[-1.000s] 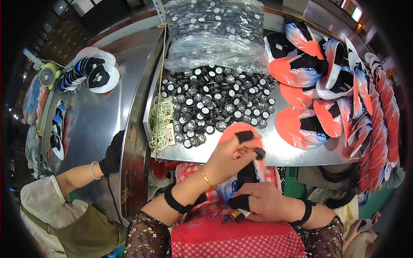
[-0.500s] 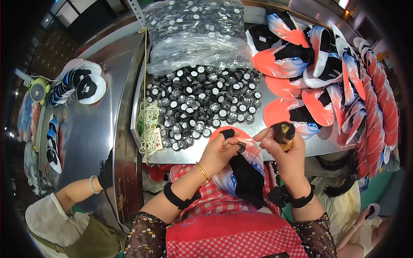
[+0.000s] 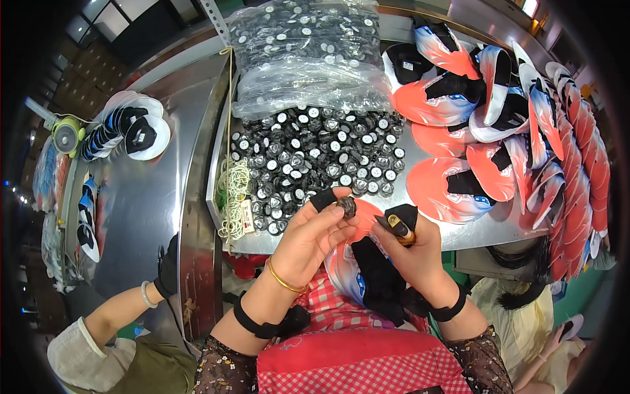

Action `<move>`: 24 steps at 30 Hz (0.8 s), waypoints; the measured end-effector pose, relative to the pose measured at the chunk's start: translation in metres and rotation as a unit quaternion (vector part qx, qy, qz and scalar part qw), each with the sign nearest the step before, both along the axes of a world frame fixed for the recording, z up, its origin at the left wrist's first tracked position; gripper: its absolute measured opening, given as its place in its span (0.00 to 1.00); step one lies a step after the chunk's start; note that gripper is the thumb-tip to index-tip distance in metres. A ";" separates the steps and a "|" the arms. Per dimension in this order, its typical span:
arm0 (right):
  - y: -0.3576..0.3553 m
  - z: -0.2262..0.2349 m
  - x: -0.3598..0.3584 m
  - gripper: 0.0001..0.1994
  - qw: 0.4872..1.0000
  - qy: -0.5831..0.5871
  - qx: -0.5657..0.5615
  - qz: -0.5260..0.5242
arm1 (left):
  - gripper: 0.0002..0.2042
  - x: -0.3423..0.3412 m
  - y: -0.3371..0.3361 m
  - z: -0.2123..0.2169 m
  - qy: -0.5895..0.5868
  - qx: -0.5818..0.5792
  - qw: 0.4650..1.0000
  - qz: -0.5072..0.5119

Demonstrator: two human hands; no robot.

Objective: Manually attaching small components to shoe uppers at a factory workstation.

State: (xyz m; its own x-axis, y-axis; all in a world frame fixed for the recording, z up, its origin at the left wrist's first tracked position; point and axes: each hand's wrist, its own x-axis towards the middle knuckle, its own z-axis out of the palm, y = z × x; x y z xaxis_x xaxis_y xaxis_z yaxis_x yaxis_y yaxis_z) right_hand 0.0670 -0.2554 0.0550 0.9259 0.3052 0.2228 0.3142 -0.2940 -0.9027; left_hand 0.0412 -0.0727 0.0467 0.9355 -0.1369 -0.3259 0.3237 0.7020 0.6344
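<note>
Left hand (image 3: 303, 235) shifted up toward the pile, right hand (image 3: 417, 255) slightly lower and inward

Small dark round piece (image 3: 346, 208) sits between left thumb and index finger, pinched, just off the near edge of the pile (image 3: 315, 161). Right hand is curled around a tool (image 3: 403, 231) with a wood-coloured handle; can't tell where its tip is. Shoe upper (image 3: 378, 264), coral/white/blue with black lining, lies below both hands, toe end at the desk (image 3: 268, 245) edge, rest on the red checked apron (image 3: 328, 287). Pile is black pieces, many showing white faces; clear plastic bag (image 3: 312, 85) of the same behind it. White cord (image 3: 234, 197) tangled left of pile. More uppers (image 3: 446, 190) heaped on the right.
</note>
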 end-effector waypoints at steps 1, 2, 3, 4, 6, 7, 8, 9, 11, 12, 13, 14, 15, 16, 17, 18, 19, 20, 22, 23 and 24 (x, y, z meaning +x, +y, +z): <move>0.000 0.001 -0.002 0.06 1.000 -0.001 0.000 0.001 | 0.14 0.000 0.000 0.002 -0.001 0.000 1.000 0.001; -0.001 0.004 -0.003 0.06 1.000 -0.024 -0.018 0.006 | 0.14 -0.001 -0.001 0.004 0.008 -0.003 1.000 0.009; -0.001 0.005 -0.005 0.06 0.998 -0.047 -0.036 0.010 | 0.14 -0.001 -0.001 0.006 0.016 -0.007 1.000 0.017; -0.001 0.005 -0.005 0.06 0.998 -0.048 -0.037 0.010 | 0.14 -0.001 -0.002 0.007 0.015 -0.008 1.000 0.017; -0.002 0.005 -0.005 0.07 0.993 -0.095 -0.065 0.008 | 0.13 -0.001 -0.002 0.010 -0.007 -0.015 1.000 0.002; -0.001 0.005 -0.006 0.07 0.993 -0.095 -0.068 0.006 | 0.13 -0.001 -0.004 0.013 -0.007 -0.017 1.000 0.001; 0.000 0.004 -0.007 0.07 0.998 -0.049 -0.028 -0.020 | 0.13 -0.002 -0.005 0.017 -0.023 0.027 0.999 -0.003; 0.000 0.004 -0.008 0.07 0.999 -0.004 0.012 -0.047 | 0.12 -0.002 -0.006 0.020 -0.038 0.071 0.997 -0.006; 0.001 0.008 -0.006 0.08 0.994 0.075 0.073 -0.029 | 0.12 -0.002 -0.003 0.020 -0.030 0.074 0.996 -0.026; 0.000 0.009 -0.006 0.08 0.979 0.153 0.136 -0.010 | 0.12 -0.002 -0.003 0.018 -0.041 0.070 0.996 -0.027; 0.000 0.008 -0.006 0.08 0.979 0.153 0.135 -0.011 | 0.12 -0.002 -0.002 0.015 -0.052 0.067 0.996 -0.029; -0.002 0.005 -0.006 0.10 0.978 0.159 0.134 0.000 | 0.12 -0.003 -0.005 0.013 -0.047 0.049 0.997 -0.021; -0.003 0.004 -0.006 0.12 0.977 0.164 0.133 0.011 | 0.12 -0.003 -0.005 0.013 -0.047 0.048 0.998 -0.022; -0.003 0.004 -0.007 0.12 0.977 0.165 0.132 0.010 | 0.12 -0.003 -0.005 0.015 -0.036 0.036 0.998 -0.026; -0.002 0.006 -0.007 0.13 0.974 0.166 0.153 0.019 | 0.12 -0.002 -0.005 0.016 -0.025 0.025 0.999 -0.030; -0.001 0.008 -0.007 0.15 0.970 0.167 0.174 0.028 | 0.12 -0.002 -0.005 0.016 -0.025 0.024 0.999 -0.031; 0.000 0.009 -0.007 0.15 0.970 0.167 0.174 0.028 | 0.12 -0.002 -0.004 0.015 -0.030 0.020 0.999 -0.033; 0.002 0.010 -0.007 0.16 0.971 0.153 0.179 0.034 | 0.13 -0.002 -0.004 0.015 -0.035 0.015 0.999 -0.035; 0.004 0.012 -0.008 0.16 0.972 0.139 0.183 0.039 | 0.13 -0.001 -0.004 0.012 -0.028 0.018 0.999 -0.041; 0.004 0.012 -0.008 0.17 0.975 0.136 0.173 0.042 | 0.13 -0.001 -0.004 0.011 -0.021 0.021 0.998 -0.047; 0.004 0.012 -0.007 0.17 0.977 0.133 0.162 0.046 | 0.13 0.000 -0.004 0.011 -0.021 0.021 0.998 -0.048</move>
